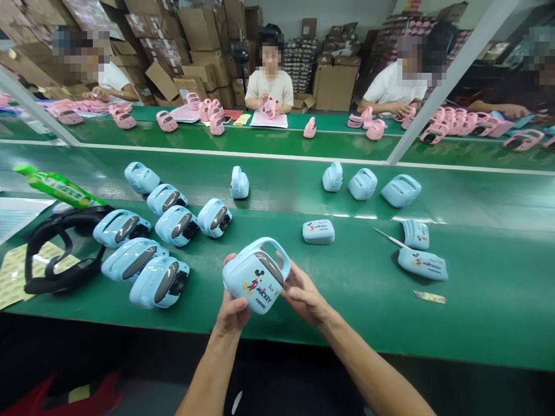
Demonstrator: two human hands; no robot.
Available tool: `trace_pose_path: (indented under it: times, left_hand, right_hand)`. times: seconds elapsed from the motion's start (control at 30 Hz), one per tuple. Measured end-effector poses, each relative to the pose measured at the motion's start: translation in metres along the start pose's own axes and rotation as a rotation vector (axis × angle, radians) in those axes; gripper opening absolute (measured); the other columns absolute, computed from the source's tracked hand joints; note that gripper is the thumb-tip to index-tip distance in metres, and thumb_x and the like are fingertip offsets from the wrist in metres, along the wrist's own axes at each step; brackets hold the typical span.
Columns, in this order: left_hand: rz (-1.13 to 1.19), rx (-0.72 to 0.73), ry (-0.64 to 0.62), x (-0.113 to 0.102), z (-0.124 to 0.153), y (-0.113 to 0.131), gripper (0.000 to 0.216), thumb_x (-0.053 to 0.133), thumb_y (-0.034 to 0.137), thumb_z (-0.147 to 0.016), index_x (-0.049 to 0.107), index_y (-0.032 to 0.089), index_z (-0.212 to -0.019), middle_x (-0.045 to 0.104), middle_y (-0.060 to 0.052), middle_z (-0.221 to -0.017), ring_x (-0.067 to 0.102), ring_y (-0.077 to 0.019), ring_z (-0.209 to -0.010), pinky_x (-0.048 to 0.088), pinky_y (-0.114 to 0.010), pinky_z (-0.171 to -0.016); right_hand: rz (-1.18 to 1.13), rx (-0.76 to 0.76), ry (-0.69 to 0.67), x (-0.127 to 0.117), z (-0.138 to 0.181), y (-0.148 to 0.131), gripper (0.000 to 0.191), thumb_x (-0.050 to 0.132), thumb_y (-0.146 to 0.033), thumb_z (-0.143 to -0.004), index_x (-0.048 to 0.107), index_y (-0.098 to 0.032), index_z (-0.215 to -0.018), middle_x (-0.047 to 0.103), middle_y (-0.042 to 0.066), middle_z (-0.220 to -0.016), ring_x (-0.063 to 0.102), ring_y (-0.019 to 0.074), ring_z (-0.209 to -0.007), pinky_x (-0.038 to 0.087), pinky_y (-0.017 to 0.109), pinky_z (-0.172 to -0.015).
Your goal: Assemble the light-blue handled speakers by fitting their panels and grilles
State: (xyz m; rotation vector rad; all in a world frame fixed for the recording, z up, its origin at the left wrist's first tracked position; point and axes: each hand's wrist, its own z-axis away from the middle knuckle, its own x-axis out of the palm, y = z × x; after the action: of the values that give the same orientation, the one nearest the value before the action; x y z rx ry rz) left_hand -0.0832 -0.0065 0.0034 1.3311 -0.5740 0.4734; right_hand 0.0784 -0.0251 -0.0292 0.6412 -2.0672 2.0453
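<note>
In the head view I hold a light-blue plastic case (pixel 252 292) above the near edge of the table. It has a looped handle on top, a dark grey strip and a Mickey print on the side facing me. My left hand (pixel 233 312) grips its left lower side, thumb in front. Around the right side curl the fingers of my right hand (pixel 306 296), partly hidden behind the case. Nearby on the right lie a printed blue cover (pixel 318 232), another printed cover (pixel 422 264), a stack of covers (pixel 415 234) and a thin white-handled tool (pixel 392 238).
Several blue cases (pixel 160 282) stand to the left, beside a black head strap (pixel 65 248) and a green bottle (pixel 60 186). More blue cases (pixel 363 184) line the green conveyor (pixel 286 173). Beyond a white rail, people work on pink cases (pixel 217 124). A small strip (pixel 429 297) lies at right.
</note>
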Motion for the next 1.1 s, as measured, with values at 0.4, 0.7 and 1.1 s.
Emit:
trace_pose_path:
  times: [0.4, 0.7, 1.1]
  left_hand:
    - [-0.783, 0.271, 0.081, -0.011, -0.071, -0.032, 0.052, 0.073, 0.065, -0.071, 0.072, 0.019, -0.096, 0.073, -0.009, -0.093, 0.066, -0.0288, -0.093, 0.049, -0.035, -0.086]
    - [-1.004, 0.387, 0.239, -0.011, -0.077, -0.051, 0.049, 0.039, 0.059, -0.094, 0.068, 0.022, -0.08, 0.069, -0.007, -0.072, 0.062, -0.0238, -0.071, 0.045, -0.033, -0.069]
    - [-0.869, 0.352, 0.288, -0.015, -0.09, -0.059, 0.058, 0.041, 0.073, -0.089, 0.064, 0.022, -0.073, 0.062, -0.005, -0.065, 0.059, -0.0236, -0.069, 0.044, -0.034, -0.069]
  right_hand:
    - [0.443, -0.034, 0.115, -0.056, -0.035, 0.001, 0.078, 0.091, -0.041, -0.054, 0.06, -0.019, -0.121, 0.071, 0.006, -0.114, 0.067, 0.0248, -0.109, 0.051, 0.039, -0.101]
    - [0.852, -0.208, 0.559, -0.019, -0.06, 0.021, 0.052, 0.032, -0.058, -0.098, 0.064, -0.019, -0.087, 0.062, 0.003, -0.071, 0.055, 0.0183, -0.065, 0.043, 0.028, -0.067]
    - [0.883, -0.194, 0.632, -0.017, -0.072, 0.026, 0.055, 0.023, -0.057, -0.101, 0.06, -0.022, -0.082, 0.057, 0.001, -0.067, 0.049, 0.0179, -0.062, 0.039, 0.028, -0.064]
